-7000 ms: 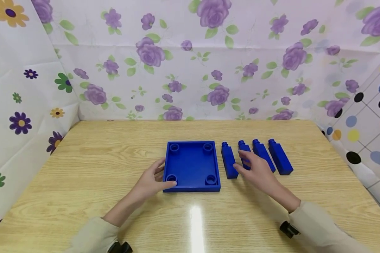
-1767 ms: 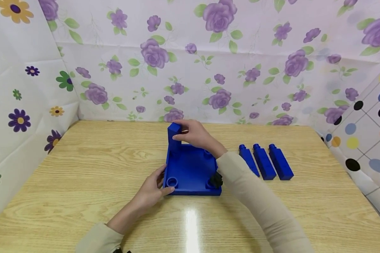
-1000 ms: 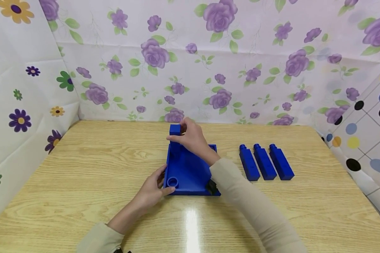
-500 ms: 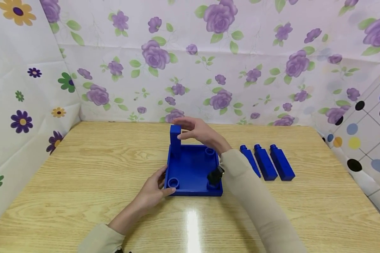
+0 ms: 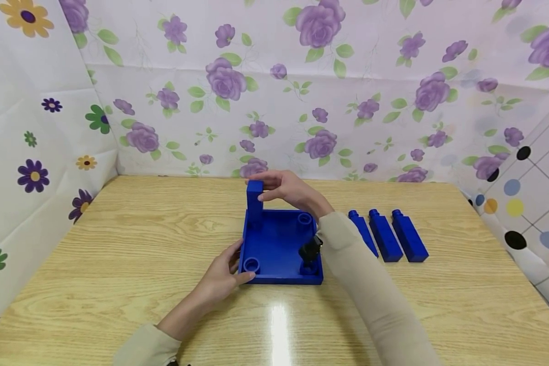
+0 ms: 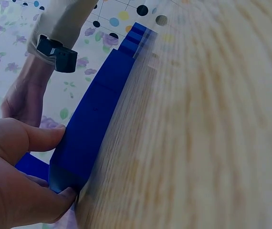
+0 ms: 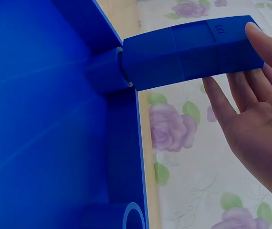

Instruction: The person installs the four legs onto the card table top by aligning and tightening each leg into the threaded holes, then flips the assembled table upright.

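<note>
A square blue board with raised edges (image 5: pixel 279 244), which looks like a small upturned tabletop, lies on the table. Ring-shaped sockets sit in its corners. In the far-left one stands a blue square leg (image 5: pixel 255 203), upright. My right hand (image 5: pixel 287 189) pinches the leg near its top; in the right wrist view the thumb lies on one face of the leg (image 7: pixel 188 52) and fingertips touch another. The leg's lower end is hidden inside the socket (image 7: pixel 109 71). My left hand (image 5: pixel 219 277) grips the board's near-left corner, thumb over the front rim.
Three similar blue legs with threaded-looking necks lie right of the board: one (image 5: pixel 363 231) partly behind the right sleeve, a middle one (image 5: pixel 386 236) and an outer one (image 5: pixel 410 236). A black wrist device (image 5: pixel 310 250) hangs over the near-right socket. Flowered cloth (image 5: pixel 274 122) backs the table.
Seven seconds ago this leg lay right of the board; now it stands in the far-left socket. Over the last second my right fingers have shifted around its top. The left hand keeps its grip.
</note>
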